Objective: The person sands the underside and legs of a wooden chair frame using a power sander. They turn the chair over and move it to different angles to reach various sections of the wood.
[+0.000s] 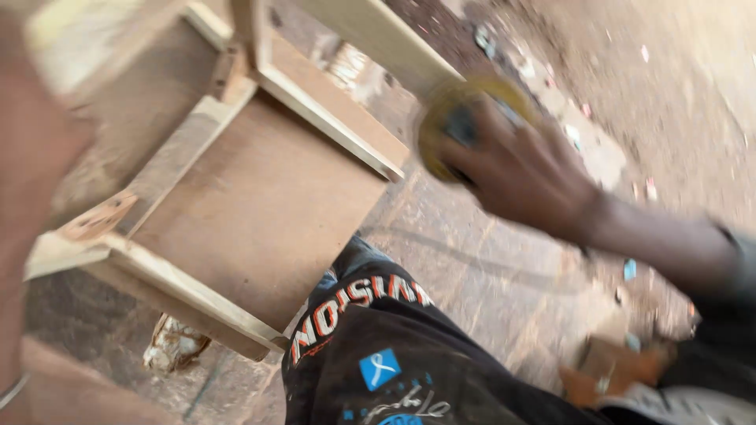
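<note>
My right hand is blurred and closed around a yellow round disc-shaped thing with a dark middle, held just off the corner of a pale wooden frame piece. The frame has light rails and a brown panel and lies tilted in front of me. My left arm fills the left edge, very close and blurred, with a thin bracelet near the bottom; its hand is out of frame. My knee in dark printed trousers sits below the frame.
Paved stone ground runs under the frame, with reddish dirt and small litter scraps at the upper right. A crumpled pale lump lies below the frame's lower corner. A brown block rests near my right side.
</note>
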